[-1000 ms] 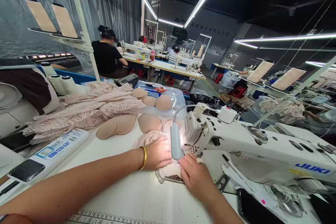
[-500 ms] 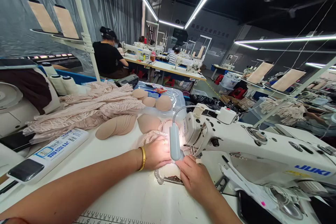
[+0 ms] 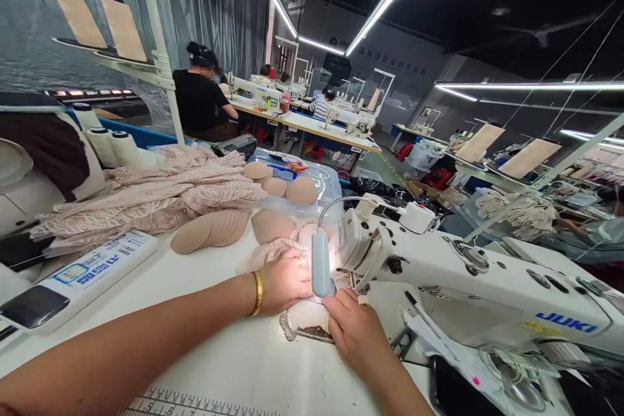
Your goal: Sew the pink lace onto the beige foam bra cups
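Observation:
Both my hands are at the needle end of a white JUKI sewing machine [image 3: 468, 286]. My left hand [image 3: 285, 281], with a gold bangle at the wrist, has its fingers bent down on a beige lace fabric piece [image 3: 279, 248]. My right hand [image 3: 355, 325] is closed, thumb and fingers pinching the near edge of the piece. A grey gooseneck lamp [image 3: 320, 263] hides the needle area and some fingertips. Close to the left hand lie beige oval pads [image 3: 214, 230], fanned in a row, and a larger beige pad [image 3: 273, 226].
Left of the pads is a heap of beige lace [image 3: 195, 185]; a white box-like device [image 3: 78, 283] lies nearer. A clear plastic bin [image 3: 326, 175] stands behind. A black phone [image 3: 455, 387] and ruler markings [image 3: 166, 400] are in front. A co-worker [image 3: 199, 94] sits beyond.
The view has shifted slightly, moving the nearby machine and table items left in the picture. Both hands stay at the needle area, in nearly the same pose on the fabric.

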Motion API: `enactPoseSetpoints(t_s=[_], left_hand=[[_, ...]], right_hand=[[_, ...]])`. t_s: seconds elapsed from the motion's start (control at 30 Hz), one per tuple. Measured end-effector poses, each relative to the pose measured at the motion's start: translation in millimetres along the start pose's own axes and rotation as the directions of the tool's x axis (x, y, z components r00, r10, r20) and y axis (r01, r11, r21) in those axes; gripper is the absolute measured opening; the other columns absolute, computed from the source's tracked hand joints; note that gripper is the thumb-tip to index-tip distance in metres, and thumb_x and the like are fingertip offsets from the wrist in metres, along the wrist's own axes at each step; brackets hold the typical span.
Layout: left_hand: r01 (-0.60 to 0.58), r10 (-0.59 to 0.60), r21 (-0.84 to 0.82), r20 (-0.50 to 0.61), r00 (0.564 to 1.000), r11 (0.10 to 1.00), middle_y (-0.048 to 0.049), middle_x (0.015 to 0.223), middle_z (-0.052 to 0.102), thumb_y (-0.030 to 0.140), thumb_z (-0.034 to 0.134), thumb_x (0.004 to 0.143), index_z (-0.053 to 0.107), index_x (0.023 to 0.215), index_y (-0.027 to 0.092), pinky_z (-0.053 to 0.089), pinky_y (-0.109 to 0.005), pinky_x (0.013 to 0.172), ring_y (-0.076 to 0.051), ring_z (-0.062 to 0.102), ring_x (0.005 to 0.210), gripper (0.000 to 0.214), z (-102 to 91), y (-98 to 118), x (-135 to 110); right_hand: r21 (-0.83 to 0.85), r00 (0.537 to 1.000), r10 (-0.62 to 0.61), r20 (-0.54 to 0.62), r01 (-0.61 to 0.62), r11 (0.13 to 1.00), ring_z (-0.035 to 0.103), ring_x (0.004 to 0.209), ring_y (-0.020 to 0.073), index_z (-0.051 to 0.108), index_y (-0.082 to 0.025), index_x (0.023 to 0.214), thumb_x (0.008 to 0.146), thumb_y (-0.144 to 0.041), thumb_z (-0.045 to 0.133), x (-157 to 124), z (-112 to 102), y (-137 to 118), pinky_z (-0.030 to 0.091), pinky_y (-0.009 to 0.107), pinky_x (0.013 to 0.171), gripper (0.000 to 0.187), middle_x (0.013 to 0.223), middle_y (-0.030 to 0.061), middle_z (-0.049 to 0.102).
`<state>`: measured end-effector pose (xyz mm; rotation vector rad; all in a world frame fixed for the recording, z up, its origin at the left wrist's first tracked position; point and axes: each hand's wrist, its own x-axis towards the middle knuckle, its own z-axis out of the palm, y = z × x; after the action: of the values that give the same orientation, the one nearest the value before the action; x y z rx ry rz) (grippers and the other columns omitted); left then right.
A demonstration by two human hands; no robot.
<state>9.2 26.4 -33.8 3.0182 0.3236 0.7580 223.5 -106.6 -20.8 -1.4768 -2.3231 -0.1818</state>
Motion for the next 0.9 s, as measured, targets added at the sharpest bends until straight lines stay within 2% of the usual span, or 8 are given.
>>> enactPoseSetpoints(t_s=[0.4, 0.5, 0.6, 0.67, 0.73, 0.8, 0.87, 0.9], left_hand=[[0.122, -0.129, 0.080, 0.085, 0.988, 0.989, -0.0095, 0.104, 0.070, 0.024, 0.056, 0.094, 0.068, 0.101, 0.021, 0.036, -0.048, 0.102, -0.029, 0.059, 0.102, 0.014, -17.8, 8.6, 6.3], [0.228, -0.232, 0.087, 0.037, 0.972, 0.970, -0.0135, 0.102, 0.068, 0.012, 0.054, 0.087, 0.065, 0.103, 0.015, 0.043, -0.045, 0.089, -0.030, 0.061, 0.093, 0.019, -17.5, 3.7, 5.5], [0.258, -0.257, 0.050, -0.025, 0.966, 0.965, -0.0129, 0.099, 0.068, 0.002, 0.050, 0.083, 0.061, 0.103, 0.014, 0.046, -0.040, 0.082, -0.027, 0.062, 0.086, 0.026, -30.9, 4.8, -5.4], [0.209, -0.209, -0.001, -0.060, 0.976, 0.978, -0.0102, 0.104, 0.069, 0.002, 0.048, 0.087, 0.059, 0.111, 0.016, 0.048, -0.036, 0.086, -0.024, 0.064, 0.093, 0.030, -47.1, 20.7, -20.9], [0.149, -0.160, -0.102, -0.109, 0.981, 0.984, -0.0077, 0.110, 0.071, 0.006, 0.048, 0.093, 0.057, 0.118, 0.020, 0.049, -0.033, 0.093, -0.021, 0.064, 0.100, 0.031, -63.1, 51.4, -41.2], [0.152, -0.236, -0.381, -0.184, 0.954, 0.912, -0.0088, 0.118, 0.070, 0.013, 0.052, 0.097, 0.060, 0.120, 0.023, 0.048, -0.038, 0.100, -0.024, 0.063, 0.110, 0.027, -72.9, 91.2, -62.6], [0.351, -0.486, -0.700, 0.007, 0.874, 0.621, -0.0081, 0.107, 0.071, 0.032, 0.067, 0.095, 0.065, 0.111, 0.023, 0.052, -0.036, 0.088, -0.024, 0.066, 0.097, 0.019, -74.8, 129.3, -80.3], [0.447, -0.547, -0.841, 0.230, 0.805, 0.305, -0.0075, 0.101, 0.072, 0.044, 0.072, 0.092, 0.065, 0.111, 0.022, 0.054, -0.033, 0.077, -0.022, 0.067, 0.086, 0.029, -73.8, 144.4, -86.3]], right_hand=[[0.001, 0.994, -0.030, -0.102, 0.031, 1.000, 0.063, 0.077, 0.0222, 0.065, -0.022, 0.110, 0.097, -0.009, 0.042, 0.4, 10.7, 4.9, 0.043, 0.031, 0.060, 0.029, 0.085, 0.0039, 0.064], [0.095, 0.983, -0.061, -0.175, 0.079, 0.992, 0.063, 0.076, 0.0210, 0.067, -0.022, 0.109, 0.102, -0.013, 0.042, 0.4, 8.1, 1.5, 0.047, 0.030, 0.064, 0.027, 0.084, 0.0041, 0.065], [0.358, 0.990, 0.048, -0.133, 0.002, 0.934, 0.064, 0.082, 0.0214, 0.069, -0.024, 0.110, 0.106, -0.024, 0.045, 1.9, 2.9, -16.8, 0.051, 0.032, 0.073, 0.024, 0.089, 0.0043, 0.068], [0.649, 0.972, 0.234, 0.007, -0.183, 0.739, 0.065, 0.083, 0.0214, 0.065, -0.025, 0.117, 0.107, -0.039, 0.048, 5.8, 1.0, -38.4, 0.053, 0.033, 0.074, 0.024, 0.095, 0.0045, 0.069], [0.868, 0.901, 0.397, 0.173, -0.330, 0.370, 0.064, 0.076, 0.0194, 0.058, -0.024, 0.123, 0.103, -0.055, 0.055, 12.7, 1.1, -63.9, 0.052, 0.031, 0.069, 0.037, 0.090, 0.0022, 0.068], [0.941, 0.836, 0.478, 0.269, -0.333, 0.053, 0.060, 0.068, 0.0168, 0.051, -0.025, 0.124, 0.095, -0.062, 0.066, 20.6, 1.8, -89.0, 0.049, 0.029, 0.066, 0.049, 0.080, -0.0027, 0.065], [0.955, 0.810, 0.513, 0.282, -0.286, -0.073, 0.057, 0.063, 0.0149, 0.049, -0.026, 0.125, 0.090, -0.059, 0.075, 25.3, 2.0, -111.7, 0.049, 0.028, 0.067, 0.054, 0.072, -0.0074, 0.060], [0.958, 0.799, 0.532, 0.278, -0.268, -0.098, 0.056, 0.063, 0.0145, 0.049, -0.027, 0.128, 0.088, -0.056, 0.077, 25.0, 2.0, -122.2, 0.050, 0.028, 0.067, 0.057, 0.071, -0.0084, 0.058]])
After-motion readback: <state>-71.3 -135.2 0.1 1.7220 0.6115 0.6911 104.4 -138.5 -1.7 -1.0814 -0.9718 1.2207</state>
